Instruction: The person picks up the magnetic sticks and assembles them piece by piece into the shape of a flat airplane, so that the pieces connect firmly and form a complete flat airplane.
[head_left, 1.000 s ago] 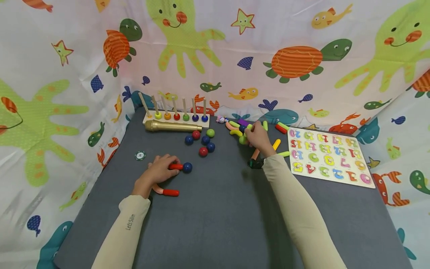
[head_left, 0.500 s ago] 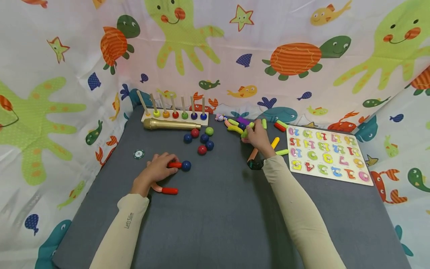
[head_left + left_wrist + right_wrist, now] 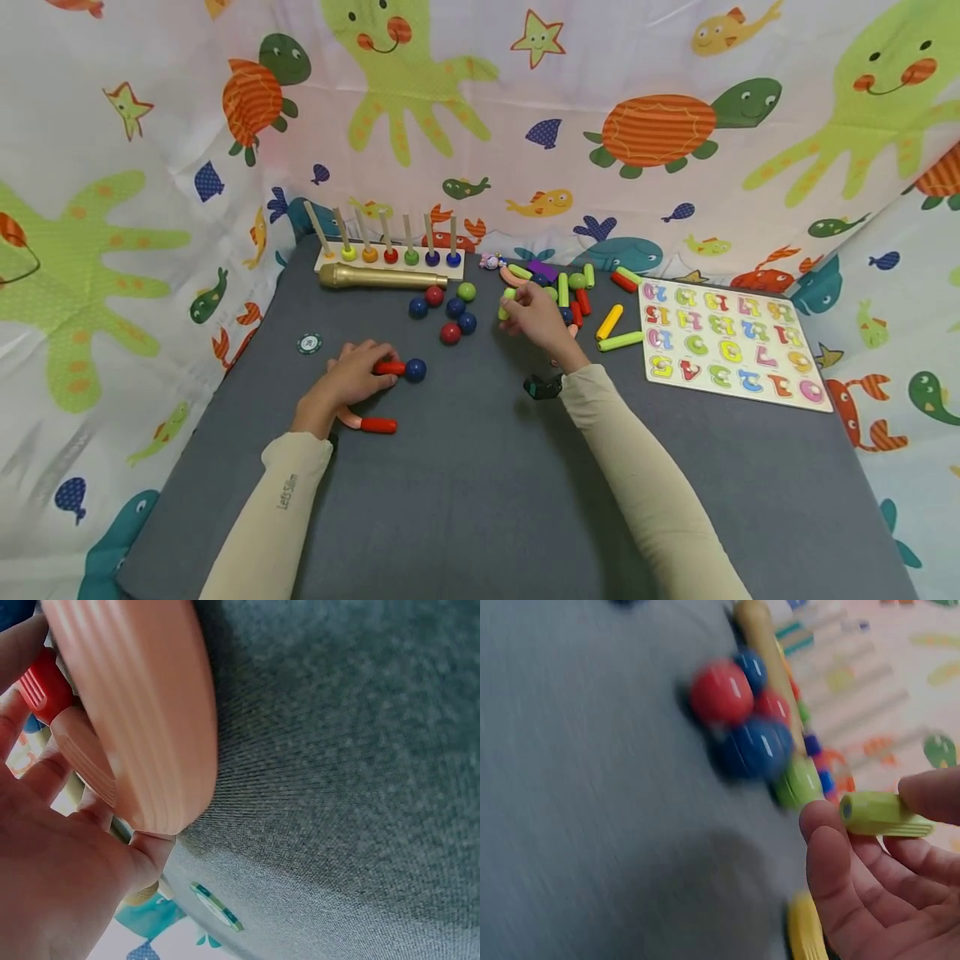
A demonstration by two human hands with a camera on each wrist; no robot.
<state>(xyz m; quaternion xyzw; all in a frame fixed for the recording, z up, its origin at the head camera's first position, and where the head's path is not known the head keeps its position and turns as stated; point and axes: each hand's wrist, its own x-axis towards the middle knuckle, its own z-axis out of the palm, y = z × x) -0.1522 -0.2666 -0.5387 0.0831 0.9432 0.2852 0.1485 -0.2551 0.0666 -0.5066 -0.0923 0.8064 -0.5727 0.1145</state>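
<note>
My left hand (image 3: 352, 377) holds a red magnetic rod (image 3: 388, 367) with a dark blue ball (image 3: 415, 370) at its right end. A curved peach piece (image 3: 150, 705) runs under that hand and leads to a second red rod (image 3: 378, 426) nearer the body. My right hand (image 3: 542, 317) pinches a short light green rod (image 3: 881, 814) between thumb and fingers, raised over the table beside the pile of pieces. In the right wrist view the rod's round end faces the loose balls.
Loose red, blue and green balls (image 3: 450, 334) lie mid-table, behind them a gold microphone-like stick (image 3: 382, 277) and a pegged stacker (image 3: 390, 257). Several rods (image 3: 610, 322) and balls are scattered at right, next to a number board (image 3: 731, 343). A poker-style chip (image 3: 309, 343) lies at left.
My right hand has lifted the light green rod out of the pile and carried it left, uncovering red and green rods there. My left hand stays on the red rod.
</note>
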